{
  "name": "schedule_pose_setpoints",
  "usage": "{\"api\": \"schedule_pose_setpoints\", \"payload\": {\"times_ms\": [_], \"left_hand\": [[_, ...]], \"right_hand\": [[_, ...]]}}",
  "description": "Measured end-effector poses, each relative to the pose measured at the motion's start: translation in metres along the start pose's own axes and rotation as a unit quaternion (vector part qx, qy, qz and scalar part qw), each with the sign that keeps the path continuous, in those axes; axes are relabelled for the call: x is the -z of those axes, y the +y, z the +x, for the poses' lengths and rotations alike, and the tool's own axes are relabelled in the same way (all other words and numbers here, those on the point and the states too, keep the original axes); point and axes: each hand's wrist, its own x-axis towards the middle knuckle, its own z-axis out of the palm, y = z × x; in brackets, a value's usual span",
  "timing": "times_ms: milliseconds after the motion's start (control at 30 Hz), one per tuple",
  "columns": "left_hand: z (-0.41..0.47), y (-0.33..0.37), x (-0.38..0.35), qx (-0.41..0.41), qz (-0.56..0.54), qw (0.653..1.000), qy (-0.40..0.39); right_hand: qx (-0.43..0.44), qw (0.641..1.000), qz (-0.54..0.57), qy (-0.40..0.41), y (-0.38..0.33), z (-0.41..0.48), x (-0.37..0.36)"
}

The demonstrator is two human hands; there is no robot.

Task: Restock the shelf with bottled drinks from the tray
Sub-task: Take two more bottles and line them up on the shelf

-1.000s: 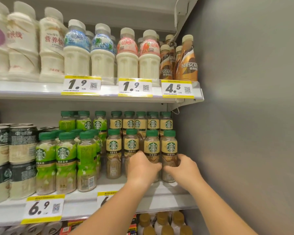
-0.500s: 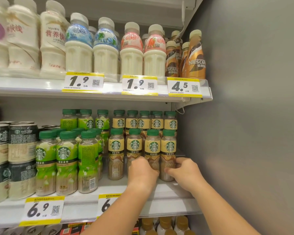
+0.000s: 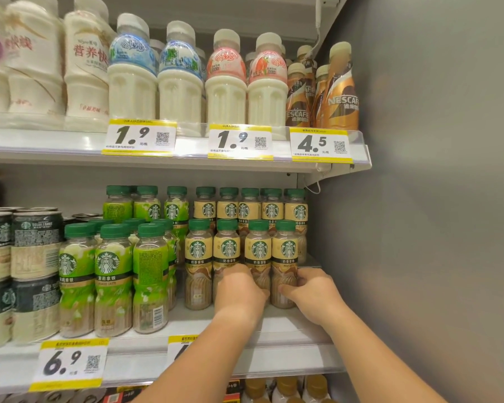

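Note:
Several tan latte bottles with green caps stand in rows on the middle shelf (image 3: 291, 327), at its right end. My left hand (image 3: 239, 292) wraps the lower part of the front-row bottle (image 3: 227, 251) second from the left and also touches the third one (image 3: 258, 251). My right hand (image 3: 312, 289) grips the base of the rightmost front bottle (image 3: 285, 254), next to the grey side wall. All front bottles stand upright on the shelf. The tray is out of view.
Green-labelled latte bottles (image 3: 111, 274) and stacked coffee cans (image 3: 32, 257) fill the shelf's left part. White milk drinks (image 3: 181, 82) and brown coffee bottles (image 3: 341, 94) stand on the shelf above. A grey wall (image 3: 434, 199) closes the right side. More bottles (image 3: 285, 388) sit on the shelf below.
Both hands stay on the same front-row bottles, which have slid slightly deeper onto the shelf. The view has shifted a little closer and upward.

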Motion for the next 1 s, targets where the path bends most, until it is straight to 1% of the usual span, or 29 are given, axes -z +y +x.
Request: {"api": "schedule_pose_setpoints", "payload": {"times_ms": [267,533,800,1000], "left_hand": [[-0.0006,-0.0027,0.0011,-0.008,0.016,1.000,0.015],[-0.0011,-0.0032,0.0011,-0.019,0.053,0.998,0.011],[0.0028,-0.0050,0.0070,0.004,0.043,0.999,0.001],[-0.0017,-0.0055,0.0060,0.008,0.017,1.000,0.014]], "right_hand": [[0.030,0.999,-0.022,0.004,-0.0003,0.0011,-0.0066],[0.039,0.999,-0.027,-0.002,-0.0015,0.0014,-0.0074],[0.034,0.999,-0.030,-0.001,-0.0044,-0.0022,-0.0091],[0.020,0.999,-0.022,-0.013,-0.0080,-0.0052,-0.0088]]}}
